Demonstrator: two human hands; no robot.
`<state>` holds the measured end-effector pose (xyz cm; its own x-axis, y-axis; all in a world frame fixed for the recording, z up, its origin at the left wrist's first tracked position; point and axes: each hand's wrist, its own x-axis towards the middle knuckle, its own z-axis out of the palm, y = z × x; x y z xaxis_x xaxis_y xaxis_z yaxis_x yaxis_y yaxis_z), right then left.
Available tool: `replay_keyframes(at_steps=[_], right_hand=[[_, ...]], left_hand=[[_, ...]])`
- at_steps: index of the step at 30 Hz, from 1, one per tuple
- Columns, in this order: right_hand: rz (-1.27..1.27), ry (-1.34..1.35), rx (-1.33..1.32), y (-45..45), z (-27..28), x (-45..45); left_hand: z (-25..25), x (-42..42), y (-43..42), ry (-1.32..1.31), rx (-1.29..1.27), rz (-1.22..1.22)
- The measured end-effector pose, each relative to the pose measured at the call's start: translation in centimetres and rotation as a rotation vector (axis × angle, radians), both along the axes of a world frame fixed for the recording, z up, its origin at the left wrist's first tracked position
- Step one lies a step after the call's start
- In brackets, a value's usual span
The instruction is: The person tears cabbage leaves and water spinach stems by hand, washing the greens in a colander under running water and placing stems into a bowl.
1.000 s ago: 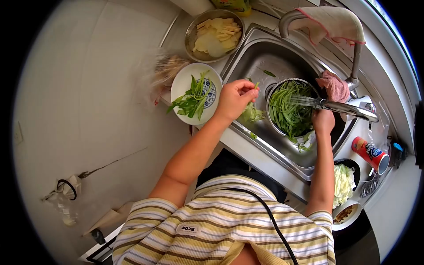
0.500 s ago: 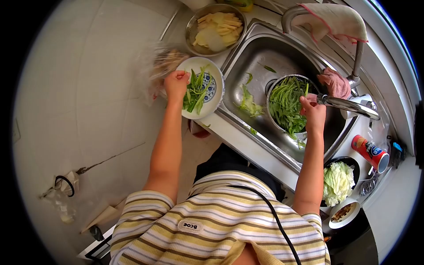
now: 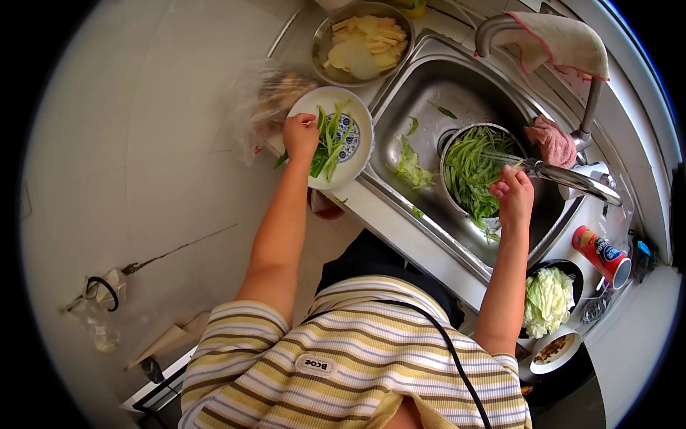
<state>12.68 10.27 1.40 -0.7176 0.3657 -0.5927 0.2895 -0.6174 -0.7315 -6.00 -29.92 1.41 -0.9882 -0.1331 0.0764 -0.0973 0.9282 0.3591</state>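
Over the left side of a white plate (image 3: 361,154) with a blue pattern is my left hand (image 3: 301,136), its fingers pinched together; what they hold, if anything, is too small to make out. Cut green vegetable strips (image 3: 329,146) lie on the plate beside it. My right hand (image 3: 513,194) is at the end of the running faucet (image 3: 572,177), fingers curled with the tips together, their contents unclear. Below the faucet, a round metal pot (image 3: 444,175) full of green vegetable strips (image 3: 468,168) stands in the sink, and water sprays onto them.
Pale slices fill a metal bowl (image 3: 321,61) behind the plate. Loose leaves (image 3: 411,164) lie in the steel sink (image 3: 429,93). To the right are a red can (image 3: 600,254), a cabbage (image 3: 549,302) and a small white bowl (image 3: 564,357). A plastic bag (image 3: 261,107) sits left of the plate.
My right hand has moved slightly down, away from the greens in the pot, to the faucet end. My left hand stays over the plate. The whole view has shifted a little.
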Motion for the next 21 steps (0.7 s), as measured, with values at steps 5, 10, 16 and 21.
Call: replay_keyframes(at_steps=[5,10,16,21], right_hand=[[0.026,-0.009,-0.044,-0.4,0.8,-0.7],[-0.003,0.099,-0.243,-0.7,2.4,-2.0],[-0.049,0.146,-0.34,0.0,2.5,-2.6],[0.061,0.028,-0.175,0.7,2.9,-2.2]], left_hand=[[3.7,3.6,9.7,-0.041,0.436,-0.258],[4.3,6.1,22.5,-0.443,0.847,-0.859],[3.7,5.9,25.1,-0.842,1.056,-0.674],[2.9,5.5,25.6,-0.893,1.098,-0.584]])
